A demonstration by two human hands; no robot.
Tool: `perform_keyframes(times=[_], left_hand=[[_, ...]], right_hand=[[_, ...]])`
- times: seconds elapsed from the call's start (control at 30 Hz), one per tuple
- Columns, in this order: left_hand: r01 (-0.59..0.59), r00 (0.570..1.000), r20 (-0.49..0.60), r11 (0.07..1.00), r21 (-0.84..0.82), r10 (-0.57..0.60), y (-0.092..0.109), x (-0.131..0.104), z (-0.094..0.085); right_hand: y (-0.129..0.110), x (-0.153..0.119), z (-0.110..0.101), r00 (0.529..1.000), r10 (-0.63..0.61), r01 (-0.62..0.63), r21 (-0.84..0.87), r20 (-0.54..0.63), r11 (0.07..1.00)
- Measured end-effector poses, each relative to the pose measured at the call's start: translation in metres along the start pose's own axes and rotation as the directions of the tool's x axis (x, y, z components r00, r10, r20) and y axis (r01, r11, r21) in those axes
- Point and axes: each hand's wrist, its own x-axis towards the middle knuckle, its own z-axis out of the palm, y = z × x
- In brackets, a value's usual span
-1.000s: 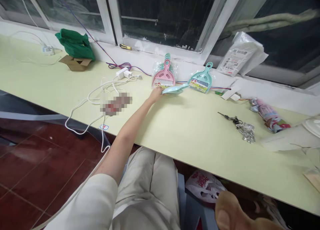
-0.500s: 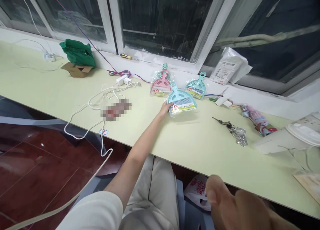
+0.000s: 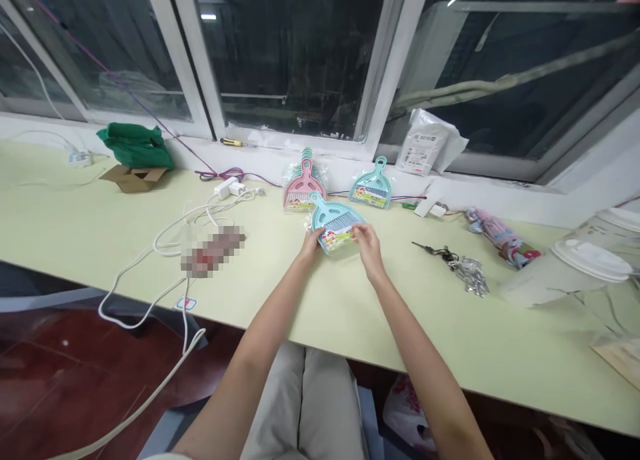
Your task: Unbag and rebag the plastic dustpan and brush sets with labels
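A light-blue toy dustpan with a brush (image 3: 337,221), in a clear wrapper with a printed label, is held just over the table between my two hands. My left hand (image 3: 313,241) grips its lower left edge. At its right edge, the bent fingers of my right hand (image 3: 367,242) pinch the wrapper by the label. Behind it, a pink dustpan (image 3: 303,185) fronts a stack of wrapped green ones leaning on the sill. To the right, a teal dustpan set (image 3: 371,185) leans against the wall.
White cables (image 3: 160,240) and a pixelated item (image 3: 213,251) lie at left, near a green bag (image 3: 136,145) on a small carton (image 3: 134,179). Keys (image 3: 469,275), a folded umbrella (image 3: 503,237) and lidded white cups (image 3: 565,270) are at right.
My right hand has come up from the lower right to the blue dustpan's right edge. The view has shifted, and my left hand still holds the dustpan.
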Motion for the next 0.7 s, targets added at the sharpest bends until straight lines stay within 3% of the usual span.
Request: perform_keyframes(times=[0.03,0.1,0.13,0.2,0.37,0.5,0.6,0.7], left_hand=[[0.007,1.000,-0.009,1.000,-0.010,-0.007,0.000,0.000,0.002],[0.015,1.000,0.012,1.000,-0.020,-0.015,0.000,0.001,0.006],[0.016,0.999,0.030,1.000,-0.019,-0.016,-0.001,0.001,0.008],[0.008,0.998,0.062,1.000,-0.005,-0.008,-0.003,0.000,0.011],[0.025,0.990,0.135,0.997,0.068,-0.034,-0.004,-0.005,0.010],[0.039,0.974,0.212,0.977,0.211,-0.085,0.003,-0.007,0.006],[0.011,0.987,0.152,0.966,0.257,-0.052,0.005,-0.008,0.005],[0.011,1.000,0.021,0.980,0.197,-0.016,0.005,-0.008,0.000]], right_hand=[[0.026,0.011,-0.002,0.993,0.118,-0.118,0.019,-0.014,0.993],[0.069,0.025,-0.008,0.931,0.361,-0.362,0.014,0.056,0.932],[0.085,0.028,-0.011,0.889,0.436,-0.443,0.022,0.137,0.896],[0.106,0.032,-0.016,0.839,0.509,-0.531,0.084,0.190,0.843],[0.118,0.034,-0.023,0.899,0.431,-0.421,0.404,0.071,0.812],[0.122,0.035,-0.032,0.850,0.524,-0.452,0.436,-0.055,0.778],[0.122,0.036,-0.038,0.856,0.513,-0.446,0.407,-0.068,0.798],[0.117,0.037,-0.045,0.881,0.473,-0.442,0.363,0.001,0.820]])
